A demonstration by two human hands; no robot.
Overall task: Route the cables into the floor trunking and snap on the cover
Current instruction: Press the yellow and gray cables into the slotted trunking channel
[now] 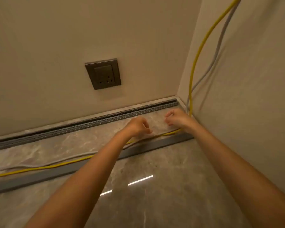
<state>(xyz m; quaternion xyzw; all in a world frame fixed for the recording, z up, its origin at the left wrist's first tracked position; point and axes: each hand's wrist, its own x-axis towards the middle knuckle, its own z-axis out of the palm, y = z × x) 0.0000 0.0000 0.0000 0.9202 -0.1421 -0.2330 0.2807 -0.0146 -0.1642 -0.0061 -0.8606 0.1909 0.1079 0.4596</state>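
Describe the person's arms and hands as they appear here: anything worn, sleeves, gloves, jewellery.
Both arms are bare along their whole visible length; no sleeve shows. The left hand and right hand wear no gloves. No watch, bracelet or ring can be seen on either wrist or on the fingers, though the fingers are small and slightly blurred in the head view.

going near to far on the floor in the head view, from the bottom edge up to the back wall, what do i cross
Grey cover strip → yellow cable → grey cable → slotted floor trunking → wall socket up on the back wall.
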